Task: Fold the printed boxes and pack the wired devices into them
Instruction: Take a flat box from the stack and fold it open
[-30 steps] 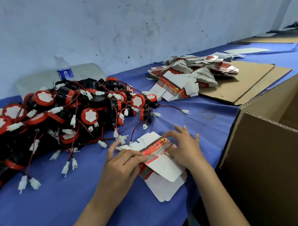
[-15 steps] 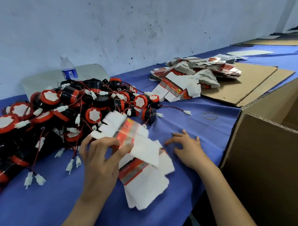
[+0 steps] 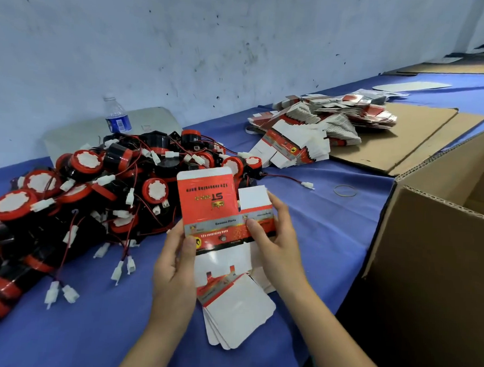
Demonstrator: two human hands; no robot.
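- The task looks to be at its very start: no folded box shows anywhere in view, and no device is packed.
- The left hand (image 3: 176, 266) pinches one flat printed box blank (image 3: 206, 206) by its lower left edge, thumb on the printed face, and holds it up above the tabletop (image 3: 330, 237).
- The right hand (image 3: 277, 240) grips the same blank's right side panel, thumb on the front; the blank is not yet opened into a box shape.
- A small stack of flat blanks (image 3: 238, 310) lies on the tabletop just below the hands.
- A far larger heap of blanks (image 3: 315, 125) waits further back.
- The wired devices (image 3: 96, 193) lie in a tangled pile to the left, all unpacked.
- A big cardboard carton (image 3: 431, 274) stands open at the right; its inside is mostly hidden.
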